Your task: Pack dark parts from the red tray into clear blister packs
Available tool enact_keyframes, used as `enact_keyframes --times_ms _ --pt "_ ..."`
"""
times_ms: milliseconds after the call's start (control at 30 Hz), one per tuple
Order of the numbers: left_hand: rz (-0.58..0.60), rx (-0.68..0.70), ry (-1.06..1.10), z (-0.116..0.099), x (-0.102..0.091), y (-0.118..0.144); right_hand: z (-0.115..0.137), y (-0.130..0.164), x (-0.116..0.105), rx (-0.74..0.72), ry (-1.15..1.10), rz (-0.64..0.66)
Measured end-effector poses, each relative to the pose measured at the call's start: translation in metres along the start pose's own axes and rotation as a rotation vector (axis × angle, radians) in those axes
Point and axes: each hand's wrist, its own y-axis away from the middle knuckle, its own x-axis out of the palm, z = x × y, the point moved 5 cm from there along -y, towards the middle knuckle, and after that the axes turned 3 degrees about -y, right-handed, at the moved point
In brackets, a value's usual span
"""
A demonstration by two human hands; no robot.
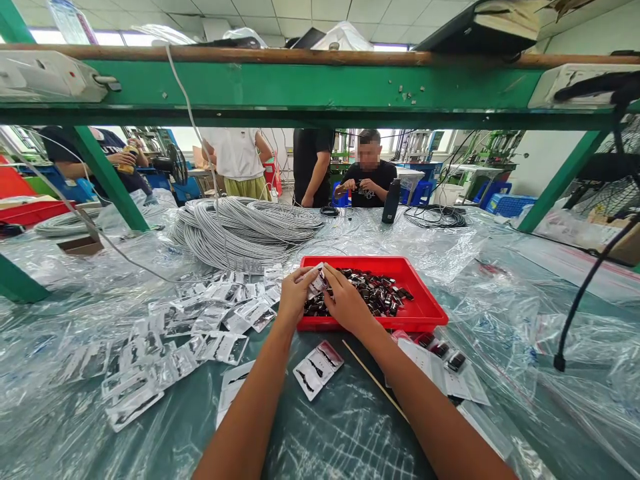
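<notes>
Between my left hand [295,293] and my right hand [345,297] is a small white packet [318,281], pinched by the fingers of both. What it contains is too small to make out. Both hands are over the near left part of a red tray [425,310], which holds a heap of small dark, shiny pieces [380,293]. Just in front of the tray, a white card [319,369] with several dark slots lies flat on the table. Many similar silvery-white packets [200,320] are spread in an overlapping pile to the left of my hands.
A thin wooden stick [375,381] lies beside my right forearm. White sheets with dark pieces [450,370] are at the right. Behind the tray are coiled grey cable [240,230] and a dark bottle [391,201]. A green beam [310,87] crosses overhead; a black cable [575,313] hangs right. A person [370,177] sits opposite.
</notes>
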Motion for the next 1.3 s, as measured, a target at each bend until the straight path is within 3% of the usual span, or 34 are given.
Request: enact_keyframes --times_ms 233,367,433,533,633,733,767,800,833,900,967,1033,1100,1200,1300 --pt "0.121 0.009 -0.059 -0.006 0.003 0.002 -0.007 0.001 -0.003 0.275 -0.321 -0.194" --pt "0.26 0.009 -0.281 -0.01 0.001 0.001 -0.018 0.001 -0.008 0.376 -0.549 -0.188" --pt "0.266 0.068 -0.403 -0.015 -0.005 -0.001 -0.021 0.001 -0.009 0.383 -0.572 -0.167" --pt "0.124 0.175 -0.562 -0.029 -0.024 -0.008 -0.02 0.001 -0.009 0.382 -0.586 -0.147" --pt "-0.111 0.256 -0.738 -0.052 -0.045 -0.011 -0.017 -0.002 -0.013 0.346 -0.534 -0.166" --pt "-0.431 0.436 -0.983 -0.08 -0.059 0.009 -0.011 -0.007 -0.021 0.305 -0.432 -0.179" --pt "-0.47 0.485 -1.075 -0.084 -0.058 0.022 -0.009 -0.008 -0.023 0.294 -0.411 -0.176" --pt "-0.429 0.499 -1.169 -0.082 -0.054 0.036 -0.007 -0.01 -0.026 0.283 -0.399 -0.171" --pt "-0.315 0.469 -1.259 -0.073 -0.048 0.051 -0.004 -0.011 -0.027 0.271 -0.394 -0.167" --pt "0.04 0.298 -1.407 -0.041 -0.035 0.085 0.001 -0.013 -0.03 0.248 -0.391 -0.159" --pt "0.201 0.204 -1.492 -0.012 -0.03 0.121 0.005 -0.014 -0.032 0.232 -0.391 -0.156" --pt "0.232 0.183 -1.483 0.006 -0.033 0.145 0.009 -0.014 -0.033 0.22 -0.392 -0.16" --pt "0.207 0.169 -1.376 0.011 -0.041 0.152 0.012 -0.015 -0.035 0.207 -0.397 -0.167" --pt "0.093 0.143 -1.11 -0.003 -0.055 0.138 0.023 -0.018 -0.039 0.135 -0.369 -0.168" --pt "-0.06 0.173 -0.862 -0.028 -0.058 0.109 0.043 -0.019 -0.041 -0.029 -0.31 -0.142"
